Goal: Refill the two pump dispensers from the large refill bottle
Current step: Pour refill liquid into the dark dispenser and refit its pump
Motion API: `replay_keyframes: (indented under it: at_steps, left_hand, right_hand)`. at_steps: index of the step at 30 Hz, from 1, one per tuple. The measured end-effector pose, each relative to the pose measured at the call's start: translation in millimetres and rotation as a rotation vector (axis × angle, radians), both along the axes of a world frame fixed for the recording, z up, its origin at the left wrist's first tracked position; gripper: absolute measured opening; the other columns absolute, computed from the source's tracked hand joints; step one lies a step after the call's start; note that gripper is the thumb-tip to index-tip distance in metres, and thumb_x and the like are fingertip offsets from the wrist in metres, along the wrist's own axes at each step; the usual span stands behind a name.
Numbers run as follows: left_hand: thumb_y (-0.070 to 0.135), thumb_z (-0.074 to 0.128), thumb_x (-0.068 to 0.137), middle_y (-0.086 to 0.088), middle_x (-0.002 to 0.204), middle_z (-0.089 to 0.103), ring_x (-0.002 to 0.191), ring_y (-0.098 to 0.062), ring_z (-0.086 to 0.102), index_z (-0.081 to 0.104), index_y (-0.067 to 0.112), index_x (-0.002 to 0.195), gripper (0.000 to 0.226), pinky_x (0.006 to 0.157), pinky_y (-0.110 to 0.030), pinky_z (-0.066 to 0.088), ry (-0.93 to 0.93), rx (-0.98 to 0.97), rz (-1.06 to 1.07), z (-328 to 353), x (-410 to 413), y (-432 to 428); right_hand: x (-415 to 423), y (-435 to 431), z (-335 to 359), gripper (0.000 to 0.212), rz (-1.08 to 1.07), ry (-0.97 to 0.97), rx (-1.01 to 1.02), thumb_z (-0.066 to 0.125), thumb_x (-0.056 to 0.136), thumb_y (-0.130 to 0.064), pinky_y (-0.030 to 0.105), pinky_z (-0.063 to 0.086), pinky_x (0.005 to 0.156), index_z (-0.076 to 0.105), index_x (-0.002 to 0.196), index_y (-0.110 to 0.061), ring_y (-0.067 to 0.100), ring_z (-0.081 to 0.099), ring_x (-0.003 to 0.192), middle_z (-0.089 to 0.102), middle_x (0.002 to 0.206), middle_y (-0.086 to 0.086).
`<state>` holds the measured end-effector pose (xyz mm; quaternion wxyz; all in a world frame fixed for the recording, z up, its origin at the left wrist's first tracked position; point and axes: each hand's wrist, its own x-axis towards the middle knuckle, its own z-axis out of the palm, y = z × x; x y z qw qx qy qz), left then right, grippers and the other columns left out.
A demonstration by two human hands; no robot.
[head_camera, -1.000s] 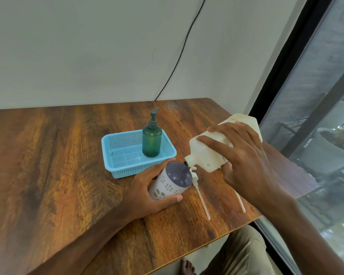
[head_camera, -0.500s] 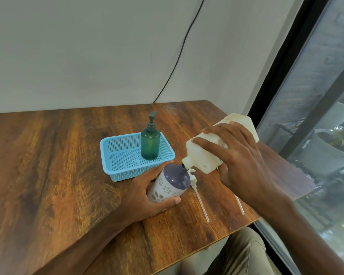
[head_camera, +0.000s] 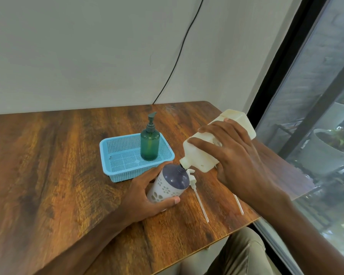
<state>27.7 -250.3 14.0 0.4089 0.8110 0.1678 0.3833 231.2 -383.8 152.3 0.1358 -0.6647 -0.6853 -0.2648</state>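
Your right hand (head_camera: 238, 155) tips the big refill bottle (head_camera: 203, 153) onto the purple dispenser (head_camera: 171, 183), gripped by your left hand (head_camera: 145, 197); maybe it's pouring.

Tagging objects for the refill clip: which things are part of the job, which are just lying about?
Job: refill bottle, purple dispenser, green dispenser, loose pump, left hand, right hand.
Lying about: blue basket, wall cable, table.

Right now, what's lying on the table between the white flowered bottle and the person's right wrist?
A white pump top with its long straw lies there on the bare wooden table, just right of the flowered bottle and short of the right hand, seen in the head view.
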Motion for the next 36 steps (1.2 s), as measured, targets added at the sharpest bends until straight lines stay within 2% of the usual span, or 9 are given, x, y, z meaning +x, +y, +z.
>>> replay_keyframes:
  at_steps: [2, 8, 12, 16, 20, 24, 30, 36]
  left_hand:
    - [0.051, 0.09, 0.074, 0.03, 0.14, 0.06, 0.131, -0.001, 0.06, 0.049, 0.036, 0.148, 0.085, 0.099, -0.018, 0.055, 0.0, 0.006, 0.001, 0.2, 0.4, 0.3]
    - [0.055, 0.089, 0.073, 0.037, 0.137, 0.058, 0.129, 0.003, 0.059, 0.047, 0.044, 0.145, 0.084, 0.096, -0.013, 0.053, 0.01, 0.017, 0.017, 1.6, 0.0, -0.1]
    - [0.054, 0.09, 0.073, 0.033, 0.139, 0.059, 0.13, 0.002, 0.059, 0.049, 0.038, 0.147, 0.086, 0.096, -0.015, 0.055, 0.011, -0.002, 0.012, -0.5, -0.2, 1.7]
    - [0.055, 0.09, 0.073, 0.026, 0.14, 0.061, 0.131, -0.003, 0.06, 0.051, 0.031, 0.149, 0.089, 0.097, -0.024, 0.058, 0.017, -0.012, 0.011, -3.9, -0.4, 3.8]
    - [0.049, 0.093, 0.074, 0.023, 0.141, 0.062, 0.132, -0.005, 0.06, 0.053, 0.026, 0.15, 0.089, 0.099, -0.028, 0.059, 0.017, -0.01, 0.012, -5.3, -0.4, 4.7]
    - [0.046, 0.094, 0.074, 0.024, 0.141, 0.062, 0.132, -0.004, 0.06, 0.052, 0.028, 0.15, 0.089, 0.099, -0.027, 0.059, 0.012, -0.016, 0.007, -4.5, -0.4, 4.7]
    - [0.051, 0.092, 0.073, 0.025, 0.139, 0.063, 0.13, -0.005, 0.061, 0.053, 0.03, 0.148, 0.087, 0.097, -0.025, 0.059, 0.004, -0.015, 0.009, -2.4, -1.0, 3.6]
    - [0.043, 0.094, 0.073, 0.026, 0.139, 0.062, 0.13, -0.003, 0.061, 0.053, 0.03, 0.147, 0.086, 0.098, -0.023, 0.058, 0.001, -0.008, 0.011, 1.2, -0.6, 2.0]
  right_hand:
    - [-0.9, 0.0, 0.4, 0.08, -0.006, -0.014, 0.0, 0.099, 0.062, -0.019, 0.061, 0.04, 0.112, 0.066, 0.134, -0.026, 0.04, 0.052, 0.137, 0.062, 0.141, 0.012]
    - [-4.0, 0.8, 3.8, 0.081, -0.009, -0.052, -0.004, 0.099, 0.061, -0.019, 0.061, 0.04, 0.112, 0.066, 0.135, -0.026, 0.041, 0.053, 0.136, 0.063, 0.14, 0.013]
    - [-7.3, 2.4, 6.3, 0.081, 0.002, -0.067, 0.005, 0.099, 0.061, -0.018, 0.059, 0.036, 0.114, 0.065, 0.135, -0.027, 0.039, 0.052, 0.137, 0.062, 0.14, 0.011]
    - [-9.3, 3.5, 7.4, 0.084, 0.019, -0.085, 0.015, 0.1, 0.059, -0.019, 0.052, 0.028, 0.116, 0.063, 0.134, -0.028, 0.038, 0.051, 0.136, 0.063, 0.139, 0.011]
    - [-10.4, 3.8, 7.9, 0.09, 0.048, -0.108, 0.028, 0.102, 0.055, -0.017, 0.054, 0.032, 0.115, 0.059, 0.133, -0.028, 0.038, 0.049, 0.135, 0.062, 0.138, 0.012]
    - [-10.5, 4.7, 8.5, 0.087, 0.077, -0.138, 0.037, 0.102, 0.054, -0.016, 0.057, 0.037, 0.113, 0.062, 0.131, -0.026, 0.04, 0.053, 0.133, 0.064, 0.137, 0.014]
    - [-8.9, 5.8, 6.4, 0.091, 0.111, -0.172, 0.065, 0.103, 0.05, -0.014, 0.058, 0.036, 0.111, 0.061, 0.13, -0.025, 0.043, 0.057, 0.13, 0.065, 0.134, 0.016]
    - [-4.6, 5.7, 3.3, 0.093, 0.057, -0.11, 0.029, 0.1, 0.057, -0.019, 0.054, 0.03, 0.116, 0.054, 0.136, -0.029, 0.037, 0.049, 0.135, 0.062, 0.139, 0.011]
